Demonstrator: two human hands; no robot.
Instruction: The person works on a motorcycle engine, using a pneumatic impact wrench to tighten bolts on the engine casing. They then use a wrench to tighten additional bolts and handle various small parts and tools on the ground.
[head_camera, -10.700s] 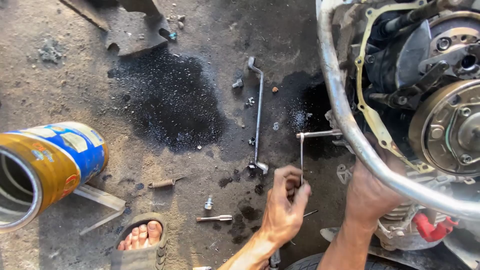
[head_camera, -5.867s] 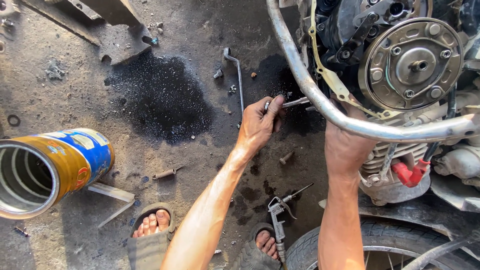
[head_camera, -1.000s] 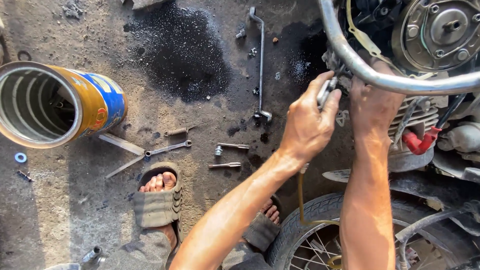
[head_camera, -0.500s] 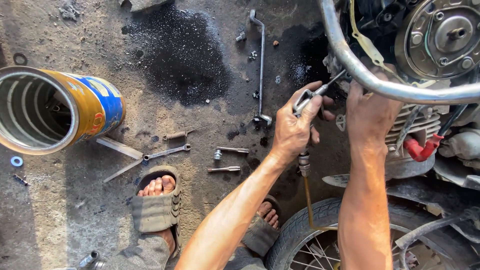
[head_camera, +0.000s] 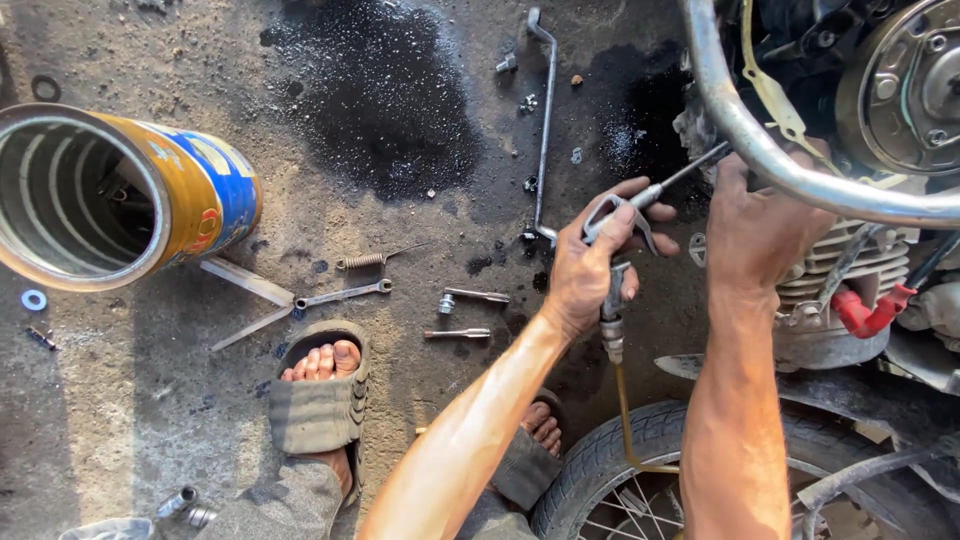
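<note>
— Looking down from the head camera, what is the left hand (head_camera: 590, 275) holding?

— A grey metal air blow gun with a thin straight nozzle (head_camera: 625, 215). The fingers are wrapped tight round its handle, one lying over the trigger lever. The gun sits between the two forearms, above the stained concrete floor (head_camera: 150, 420), its nozzle tip pointing up toward the silver finned motorcycle engine (head_camera: 830, 290).

— And the right hand (head_camera: 760, 235)?

— It rests against the engine just under the curved chrome frame tube (head_camera: 740, 130). Its fingers curl out of sight behind that tube, so I cannot tell whether they clamp anything.

— How would the gun handle?

— My guess: rigid, fairly light, probably oily and slippery. The thin amber hose (head_camera: 625, 420) hanging from its base, beside the black spoked tyre (head_camera: 620, 470), would tug a little. The handle is the place to grip; the slim nozzle looks bendable.

— What lies around?

— A yellow and blue metal can on its side (head_camera: 190, 200), a flat steel spanner (head_camera: 340, 296), a coil spring (head_camera: 365, 261), two loose bolts (head_camera: 470, 297), a long bent steel rod (head_camera: 545, 120), and a foot in a grey sandal (head_camera: 320, 400).
</note>
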